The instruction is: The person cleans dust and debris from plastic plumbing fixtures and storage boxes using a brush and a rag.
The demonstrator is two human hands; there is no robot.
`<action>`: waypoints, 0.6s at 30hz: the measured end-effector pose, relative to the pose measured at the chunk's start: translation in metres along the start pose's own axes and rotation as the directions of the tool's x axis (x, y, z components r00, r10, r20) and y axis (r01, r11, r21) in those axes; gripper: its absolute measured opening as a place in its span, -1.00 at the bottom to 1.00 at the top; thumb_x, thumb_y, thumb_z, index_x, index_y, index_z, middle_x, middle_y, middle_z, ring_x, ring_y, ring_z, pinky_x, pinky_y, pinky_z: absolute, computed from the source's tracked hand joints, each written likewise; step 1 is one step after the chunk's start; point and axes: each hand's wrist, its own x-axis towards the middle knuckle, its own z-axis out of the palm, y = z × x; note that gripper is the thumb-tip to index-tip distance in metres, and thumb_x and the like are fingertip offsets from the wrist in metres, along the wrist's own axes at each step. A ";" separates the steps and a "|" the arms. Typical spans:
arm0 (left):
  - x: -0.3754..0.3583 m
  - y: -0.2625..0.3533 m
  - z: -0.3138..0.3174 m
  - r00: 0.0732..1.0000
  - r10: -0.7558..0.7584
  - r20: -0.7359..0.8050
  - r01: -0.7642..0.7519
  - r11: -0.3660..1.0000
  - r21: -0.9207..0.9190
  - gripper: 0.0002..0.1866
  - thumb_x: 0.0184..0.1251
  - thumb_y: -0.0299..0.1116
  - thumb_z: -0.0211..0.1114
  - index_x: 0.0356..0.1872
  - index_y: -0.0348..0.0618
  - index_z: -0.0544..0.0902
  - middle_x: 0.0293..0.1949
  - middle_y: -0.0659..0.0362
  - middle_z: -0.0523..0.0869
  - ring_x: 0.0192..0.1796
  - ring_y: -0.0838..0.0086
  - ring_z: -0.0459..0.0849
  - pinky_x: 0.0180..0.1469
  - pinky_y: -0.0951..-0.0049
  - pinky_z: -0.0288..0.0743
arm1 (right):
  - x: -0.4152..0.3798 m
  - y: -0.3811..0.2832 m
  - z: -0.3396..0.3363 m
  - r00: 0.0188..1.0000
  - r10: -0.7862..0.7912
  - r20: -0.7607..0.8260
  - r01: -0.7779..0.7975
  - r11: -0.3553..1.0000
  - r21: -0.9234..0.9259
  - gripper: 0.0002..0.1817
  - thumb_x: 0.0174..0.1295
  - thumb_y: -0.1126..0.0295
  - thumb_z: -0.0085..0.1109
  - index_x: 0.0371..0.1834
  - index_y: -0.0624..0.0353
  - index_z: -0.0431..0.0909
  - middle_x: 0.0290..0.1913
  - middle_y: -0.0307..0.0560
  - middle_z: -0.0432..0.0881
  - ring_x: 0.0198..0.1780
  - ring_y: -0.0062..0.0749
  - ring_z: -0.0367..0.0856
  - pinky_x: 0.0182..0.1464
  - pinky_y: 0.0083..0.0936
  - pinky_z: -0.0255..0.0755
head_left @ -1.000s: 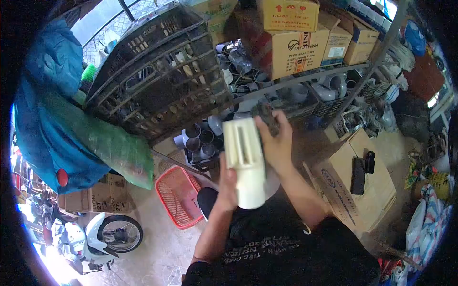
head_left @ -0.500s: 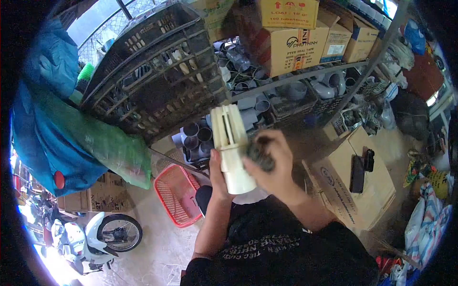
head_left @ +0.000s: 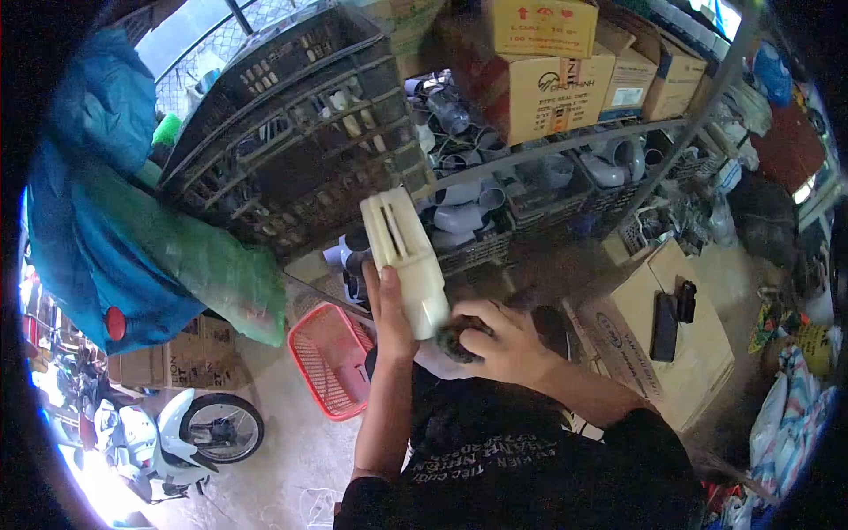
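My left hand (head_left: 391, 318) is wrapped around a cream plastic pipe fitting (head_left: 413, 278), with the thumb along its side. Long slots run through the fitting's upper end, and its lower end is smooth and rounded; it tilts with the slotted end up and to the left. In my right hand (head_left: 512, 346) is a dark, rough scouring pad (head_left: 459, 339), clutched with bent fingers. The pad is at the fitting's lower right end and appears to touch it. My palm hides part of the pad.
A red plastic basket (head_left: 331, 362) stands on the floor at left. Black crates (head_left: 300, 132) and grey pipe elbows (head_left: 459, 218) fill the racks ahead. To the right, a cardboard box (head_left: 698, 353) carries a black phone-like object (head_left: 663, 327). A motorbike (head_left: 185, 442) is at lower left.
The fitting has turned and shifted slightly left in my left hand. My right hand has moved with the pad from the fitting's middle down to its lower end.
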 end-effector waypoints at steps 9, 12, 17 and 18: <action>-0.002 0.006 -0.009 0.984 -0.115 0.137 0.132 0.983 -0.124 -0.30 0.36 0.27 -0.10 0.21 -0.15 0.29 -0.13 0.04 0.56 -0.25 0.36 0.64 -0.27 0.36 0.60 | 0.014 0.028 -0.018 0.874 0.435 -0.214 -0.334 0.860 0.385 -0.65 0.02 0.34 0.36 -0.21 0.23 0.44 -0.08 0.08 0.50 -0.11 -0.09 0.54 -0.03 -0.38 0.41; -0.003 -0.001 0.007 0.997 -0.044 0.065 0.054 0.985 -0.161 -0.34 0.39 0.22 -0.05 0.27 -0.09 0.23 0.01 0.07 0.51 -0.06 0.40 0.60 -0.11 0.41 0.56 | 0.032 0.013 -0.016 0.943 0.202 -0.263 -0.125 0.952 0.280 -0.66 -0.02 0.34 0.39 -0.26 0.19 0.44 0.00 0.13 0.47 0.04 -0.07 0.49 0.03 -0.34 0.41; -0.002 -0.018 0.000 0.996 0.048 -0.075 -0.059 0.988 -0.145 -0.39 0.40 0.20 -0.04 0.20 -0.09 0.28 0.02 0.11 0.51 0.00 0.43 0.56 -0.07 0.45 0.53 | 0.042 0.018 0.017 0.968 0.163 -0.192 -0.125 0.973 0.197 -0.68 -0.07 0.33 0.41 -0.37 0.20 0.45 -0.02 0.02 0.49 -0.23 -0.07 0.61 -0.26 -0.31 0.54; -0.006 -0.015 -0.003 0.999 0.015 -0.034 -0.021 0.983 -0.184 -0.36 0.38 0.24 -0.07 0.18 -0.12 0.30 -0.03 0.09 0.53 -0.08 0.40 0.59 -0.14 0.42 0.55 | 0.046 0.024 0.019 0.955 0.220 -0.198 -0.180 0.963 0.201 -0.69 -0.06 0.34 0.40 -0.38 0.21 0.45 -0.03 0.01 0.50 -0.27 -0.06 0.62 -0.30 -0.30 0.54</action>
